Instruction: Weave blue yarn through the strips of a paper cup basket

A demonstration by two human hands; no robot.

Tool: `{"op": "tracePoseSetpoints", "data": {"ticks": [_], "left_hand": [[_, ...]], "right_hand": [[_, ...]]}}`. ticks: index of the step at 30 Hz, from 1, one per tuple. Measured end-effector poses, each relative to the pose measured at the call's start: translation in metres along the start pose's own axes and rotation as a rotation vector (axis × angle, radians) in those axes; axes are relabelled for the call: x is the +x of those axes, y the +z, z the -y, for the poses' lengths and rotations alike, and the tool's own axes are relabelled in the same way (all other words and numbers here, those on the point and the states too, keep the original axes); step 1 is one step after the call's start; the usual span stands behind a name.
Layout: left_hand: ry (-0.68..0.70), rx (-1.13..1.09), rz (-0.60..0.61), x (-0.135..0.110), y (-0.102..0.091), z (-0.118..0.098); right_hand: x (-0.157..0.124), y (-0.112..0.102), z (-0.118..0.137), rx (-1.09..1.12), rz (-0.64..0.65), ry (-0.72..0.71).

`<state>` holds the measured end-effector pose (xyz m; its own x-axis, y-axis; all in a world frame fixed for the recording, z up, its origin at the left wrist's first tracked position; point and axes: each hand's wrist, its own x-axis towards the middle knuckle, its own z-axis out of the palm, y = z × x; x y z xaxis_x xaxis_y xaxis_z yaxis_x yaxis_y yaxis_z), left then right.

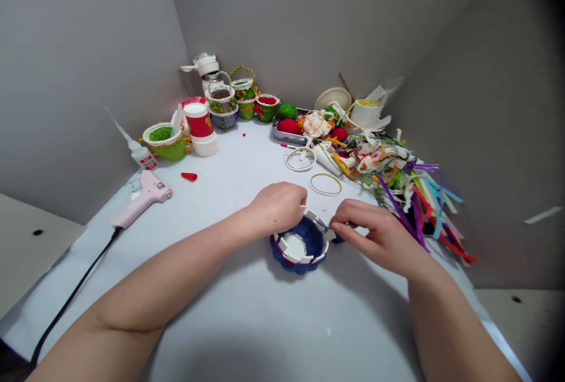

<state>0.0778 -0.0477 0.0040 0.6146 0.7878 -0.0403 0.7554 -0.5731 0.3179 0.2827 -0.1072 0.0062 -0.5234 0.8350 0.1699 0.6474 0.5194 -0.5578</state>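
A small white cup (293,248) with its wall cut into upright strips stands on the table, blue yarn (295,266) woven around it. My left hand (282,208) is closed at the far left of its rim, gripping the cup there; the fingertips are hidden behind the hand. On the right side, my right hand (375,232) pinches a strand of the blue yarn that runs from the rim. More dark blue yarn shows just below those fingers. Beyond the hands lie a gold-edged ring (325,176) and a white ring of trim (288,159).
To the left are a pink glue gun (142,196) with a black cord, a glue bottle (143,155) and a red cap (189,176). Several yarn-covered baskets (223,99) line the back. A metal tray (289,136) of yarn balls and a pile of colourful strips (424,199) fill the right.
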Motion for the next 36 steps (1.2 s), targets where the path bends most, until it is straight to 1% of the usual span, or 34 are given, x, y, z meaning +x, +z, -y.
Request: {"op": "tracePoseSetpoints", "data": {"ticks": [2,6,10,13,17,20,26,28,31,33,36], "left_hand": [[-0.001,-0.001,0.004,0.0,0.0,0.0],[-0.001,0.003,0.007,0.0,0.001,0.0],[0.007,0.005,0.008,0.0,0.0,0.0],[0.024,0.002,0.02,-0.002,-0.002,-0.001],[0.062,0.005,0.056,-0.006,-0.008,0.0],[0.077,0.001,0.101,-0.008,-0.012,0.0],[0.02,0.127,0.177,-0.01,-0.016,-0.008],[0.035,0.117,0.16,-0.01,-0.015,-0.009],[0.097,0.079,0.117,-0.009,-0.01,-0.008],[0.129,0.093,0.103,-0.009,-0.008,-0.008],[0.106,0.132,0.058,-0.008,-0.006,-0.008]], "right_hand": [[-0.002,-0.001,-0.007,0.053,-0.004,0.035],[-0.004,0.0,-0.017,0.137,0.04,0.108],[-0.004,0.007,-0.025,0.159,0.094,0.185],[-0.004,0.015,-0.028,0.146,0.132,0.212],[-0.003,0.021,-0.028,0.165,0.068,0.233],[-0.002,0.023,-0.027,0.192,0.032,0.221],[-0.001,0.027,-0.027,0.199,0.04,0.206],[-0.001,0.028,-0.026,0.194,0.041,0.194],[-0.001,0.027,-0.024,0.185,0.02,0.173],[-0.001,0.027,-0.023,0.174,-0.002,0.163],[0.0,0.029,-0.024,0.178,-0.064,0.173]]}}
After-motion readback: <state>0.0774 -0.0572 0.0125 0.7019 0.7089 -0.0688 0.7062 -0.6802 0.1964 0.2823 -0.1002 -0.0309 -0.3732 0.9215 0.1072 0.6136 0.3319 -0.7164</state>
